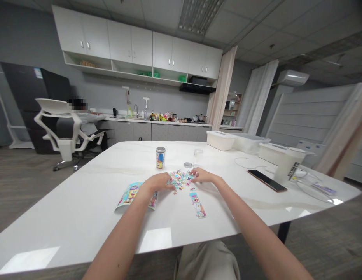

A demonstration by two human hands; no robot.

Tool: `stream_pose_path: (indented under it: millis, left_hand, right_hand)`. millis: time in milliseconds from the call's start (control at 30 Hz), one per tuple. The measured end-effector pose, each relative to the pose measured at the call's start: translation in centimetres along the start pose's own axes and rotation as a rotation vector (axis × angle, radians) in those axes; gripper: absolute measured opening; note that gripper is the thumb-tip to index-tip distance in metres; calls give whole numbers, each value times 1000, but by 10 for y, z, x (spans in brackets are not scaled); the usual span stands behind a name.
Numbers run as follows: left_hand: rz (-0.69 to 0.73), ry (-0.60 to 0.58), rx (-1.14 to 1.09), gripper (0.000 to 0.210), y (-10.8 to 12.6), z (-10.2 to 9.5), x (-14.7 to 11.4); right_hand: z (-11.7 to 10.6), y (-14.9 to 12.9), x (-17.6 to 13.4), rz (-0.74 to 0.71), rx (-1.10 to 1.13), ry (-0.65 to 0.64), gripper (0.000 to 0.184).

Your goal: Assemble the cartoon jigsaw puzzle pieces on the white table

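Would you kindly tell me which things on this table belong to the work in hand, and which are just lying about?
Apparently in use:
loose colourful pieces between left hand and right hand
joined strip
picture sheet
printed canister
clear jar
loose lid

Probably lying about:
phone
white cup
storage boxes

I see a smooth, glossy tabletop [90,194] throwing back bright patches of light. On my feed the loose pieces [178,179] look like printed card, and the curled picture sheet [131,193] like paper with a slight sheen. The round lid [188,165] resembles dull metal; the jar [198,156] is clear and smooth, glass or plastic, I can't tell. The curtain [226,85] looks like soft cloth.
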State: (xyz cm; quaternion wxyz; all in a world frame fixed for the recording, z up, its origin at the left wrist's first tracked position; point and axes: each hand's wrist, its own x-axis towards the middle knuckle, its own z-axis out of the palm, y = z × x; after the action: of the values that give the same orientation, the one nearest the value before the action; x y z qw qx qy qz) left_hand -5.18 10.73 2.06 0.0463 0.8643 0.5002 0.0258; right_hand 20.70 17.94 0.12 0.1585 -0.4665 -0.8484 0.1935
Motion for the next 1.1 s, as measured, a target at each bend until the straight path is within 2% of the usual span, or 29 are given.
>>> stream_pose_path:
  millis: [267,533,700,933,1100]
  left_hand:
    - [68,147,120,38,5,-2,-2]
    - [113,215,163,32,7,0,-2]
    - [154,311,146,28,4,2,-1]
    - [211,412,13,20,19,10,9]
    - [204,444,-354,18,30,11,15]
  right_hand:
    - [13,22,-18,-128,97,143,17]
    - [14,3,-21,-157,80,166,12]
    - [11,-7,-23,-197,133,235,18]
    - [12,-19,-16,-180,398,183,25]
    - [14,-31,-19,-220,619,96,23]
